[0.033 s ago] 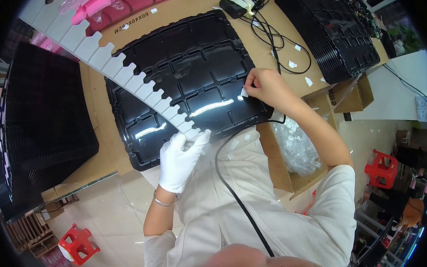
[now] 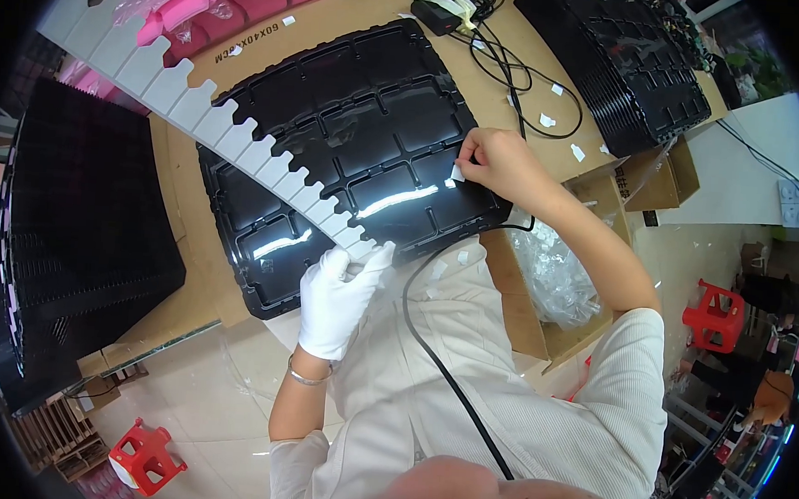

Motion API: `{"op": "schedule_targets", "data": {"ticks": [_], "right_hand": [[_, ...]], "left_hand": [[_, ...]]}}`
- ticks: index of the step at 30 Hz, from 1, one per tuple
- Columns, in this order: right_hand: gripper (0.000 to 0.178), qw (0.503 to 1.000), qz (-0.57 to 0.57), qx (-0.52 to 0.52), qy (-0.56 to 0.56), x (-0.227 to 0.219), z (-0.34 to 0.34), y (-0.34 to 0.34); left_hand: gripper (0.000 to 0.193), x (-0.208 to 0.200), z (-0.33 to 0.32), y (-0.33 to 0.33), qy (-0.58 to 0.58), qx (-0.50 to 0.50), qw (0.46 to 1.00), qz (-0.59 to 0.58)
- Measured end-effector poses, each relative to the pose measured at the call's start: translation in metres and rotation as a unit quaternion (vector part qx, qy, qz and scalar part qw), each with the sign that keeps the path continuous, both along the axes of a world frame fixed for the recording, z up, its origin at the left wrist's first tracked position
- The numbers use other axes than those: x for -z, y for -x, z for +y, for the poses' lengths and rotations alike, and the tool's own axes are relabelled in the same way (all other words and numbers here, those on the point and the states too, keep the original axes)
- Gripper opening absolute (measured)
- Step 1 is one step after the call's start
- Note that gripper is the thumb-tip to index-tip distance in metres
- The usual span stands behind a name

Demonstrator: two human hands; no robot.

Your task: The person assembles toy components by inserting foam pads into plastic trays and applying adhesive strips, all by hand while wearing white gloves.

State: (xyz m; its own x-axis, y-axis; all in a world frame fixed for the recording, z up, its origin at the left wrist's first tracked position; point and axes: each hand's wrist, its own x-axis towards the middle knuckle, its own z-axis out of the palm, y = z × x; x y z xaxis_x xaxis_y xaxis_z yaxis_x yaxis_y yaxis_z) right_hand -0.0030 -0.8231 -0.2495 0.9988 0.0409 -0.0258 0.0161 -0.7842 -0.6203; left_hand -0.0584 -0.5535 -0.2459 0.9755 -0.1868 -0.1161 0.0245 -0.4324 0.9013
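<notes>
In a white glove, my left hand (image 2: 334, 305) is closed on the near end of a long grey-white strip with a toothed edge (image 2: 210, 124). The strip slants up to the far left, above the tray. My bare right hand (image 2: 501, 164) pinches a small white paper piece (image 2: 457, 173) at the right part of the black plastic tray (image 2: 390, 112). That piece is at the tray's surface; whether it is stuck there I cannot tell. The tray has several moulded compartments and lies on the cardboard-covered table in front of me, glossy with light reflections.
Tall stacks of black trays stand at left (image 2: 91, 203) and far right (image 2: 612, 70). Pink foam pieces (image 2: 223, 1) lie at the back left. Black cables (image 2: 511, 69) and paper scraps lie behind the tray. A carton with clear plastic (image 2: 554, 273) sits right of my lap.
</notes>
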Motion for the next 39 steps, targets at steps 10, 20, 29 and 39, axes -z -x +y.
{"op": "schedule_targets", "data": {"ticks": [10,20,29,39], "right_hand": [[0.009,0.969,0.154,-0.04,-0.19,-0.036,-0.072,0.08],[0.016,0.885,-0.055,0.076,0.456,0.068,-0.154,0.224],[0.007,0.963,-0.076,-0.249,-0.077,-0.105,-0.014,0.046],[0.011,0.847,-0.491,-0.163,0.122,-0.106,0.134,-0.316]], "left_hand": [[0.024,0.017,0.004,0.004,0.012,-0.016,0.997,-0.073],[0.036,-0.017,0.044,-0.006,-0.108,0.184,0.932,-0.294],[0.029,0.008,0.07,-0.016,-0.279,0.272,0.846,-0.365],[0.042,-0.002,0.077,-0.017,-0.194,0.213,0.924,-0.251]]}}
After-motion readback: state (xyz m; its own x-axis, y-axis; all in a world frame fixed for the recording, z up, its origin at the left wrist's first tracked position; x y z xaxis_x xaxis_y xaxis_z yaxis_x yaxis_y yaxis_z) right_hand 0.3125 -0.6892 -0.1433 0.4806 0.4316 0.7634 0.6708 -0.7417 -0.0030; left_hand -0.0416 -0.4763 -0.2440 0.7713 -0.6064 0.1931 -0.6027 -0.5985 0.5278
